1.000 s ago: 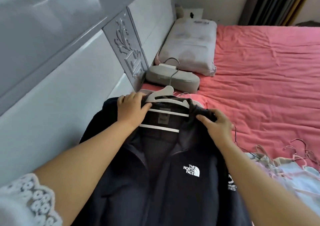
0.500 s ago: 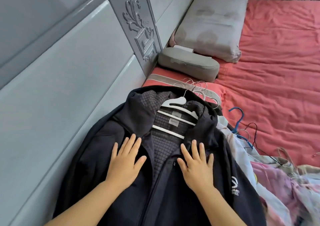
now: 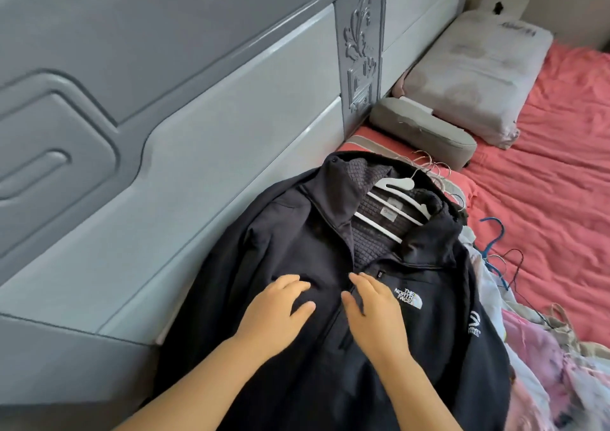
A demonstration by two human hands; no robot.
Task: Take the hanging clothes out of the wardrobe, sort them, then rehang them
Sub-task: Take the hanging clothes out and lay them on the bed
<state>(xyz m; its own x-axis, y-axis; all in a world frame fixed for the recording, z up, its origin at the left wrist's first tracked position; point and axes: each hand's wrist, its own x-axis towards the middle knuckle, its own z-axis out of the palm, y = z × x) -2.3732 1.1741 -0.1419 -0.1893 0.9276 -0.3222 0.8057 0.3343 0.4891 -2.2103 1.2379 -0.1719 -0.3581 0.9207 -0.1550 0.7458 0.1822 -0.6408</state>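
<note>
The dark jacket (image 3: pixel 330 265) lies face up on the bed (image 3: pixel 544 173), at centre frame, its collar toward 1 o'clock and its left shoulder against the grey headboard (image 3: pixel 198 153) at 10 o'clock. A white hanger (image 3: pixel 397 199) sits inside the open collar, hook pointing to 1 o'clock. Judgement: the garment is laid flat on its hanger so the front can be smoothed and the two zip edges aligned before rehanging.

The left hand (image 3: pixel 280 311) rests flat on the jacket's left front panel, fingers nearly straight and together, gripping nothing. The right hand (image 3: pixel 373 308) rests flat on the opposite panel, just across the zip line, fingers extended toward 11 o'clock, likewise holding nothing. Both hands press on the chest area, below the collar, with the chest logo just at 3 o'clock of the right hand.

Outward: a pile of light clothes (image 3: pixel 528 381) lies at 4 o'clock, partly under the jacket's edge. Loose wire hangers (image 3: pixel 435 173) lie beyond the collar at 1 o'clock; a blue hanger (image 3: pixel 495 232) lies at 3 o'clock. A grey cushion (image 3: pixel 422 133) and a white pillow (image 3: pixel 475 77) sit farther off at 1 o'clock.
</note>
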